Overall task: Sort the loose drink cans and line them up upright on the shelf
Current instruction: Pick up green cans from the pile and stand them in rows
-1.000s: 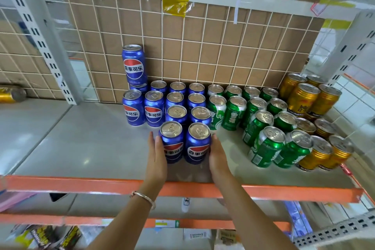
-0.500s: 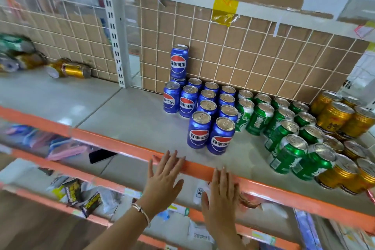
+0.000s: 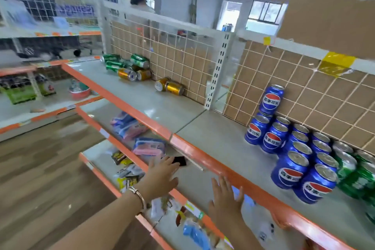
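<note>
Head view showed both hands empty below the shelf's orange front edge [image 3: 203, 160]. The left hand [image 3: 162, 176] hung with fingers spread, touching nothing. The right hand [image 3: 226, 199] was flat, its straight fingers up at the edge; whether they touched was unclear. Blue cans [image 3: 290, 170] stood upright in rows on the shelf [image 3: 162, 107], while loose green and gold cans [image 3: 129, 67] lay on their sides far along it.

A broad bare stretch of the shelf [image 3: 162, 103] crosses the middle of the frame, open from the orange front lip [image 3: 203, 157] back to the wire grid [image 3: 182, 61]. At right, upright blue cans [image 3: 292, 148] block it, one stacked higher, with upright green cans [image 3: 355, 172] crowded beyond. At upper left, toppled gold cans [image 3: 170, 86] and toppled green cans [image 3: 121, 63] lie near the grid. A white post [image 3: 220, 67] stands at the back.
</note>
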A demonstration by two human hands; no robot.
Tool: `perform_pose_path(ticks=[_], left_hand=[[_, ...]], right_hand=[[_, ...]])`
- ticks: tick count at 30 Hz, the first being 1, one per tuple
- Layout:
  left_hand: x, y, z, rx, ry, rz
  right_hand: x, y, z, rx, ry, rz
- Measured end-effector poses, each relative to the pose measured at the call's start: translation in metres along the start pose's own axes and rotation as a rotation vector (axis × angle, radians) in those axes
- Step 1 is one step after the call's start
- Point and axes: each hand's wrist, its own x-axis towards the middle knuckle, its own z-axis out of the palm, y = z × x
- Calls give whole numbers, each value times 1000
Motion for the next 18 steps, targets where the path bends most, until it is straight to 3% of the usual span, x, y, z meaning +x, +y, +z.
perform_pose_path(ticks=[3,6,13,18], left_hand=[[-23,-77,-36,-133,-142,-210],[-41,-160,-73,-209,-134,-365],[-64,-270,-126,-294,-143,-470],[-46,-298,-129,-299,-156,-425]], right_hand=[[32,-75,-22,-114,-196,-132],[69,-143,-33,-126,-458,-237],[126,-265,-59,293,-410,-283],[158,-309,-42,189,-410,-312]])
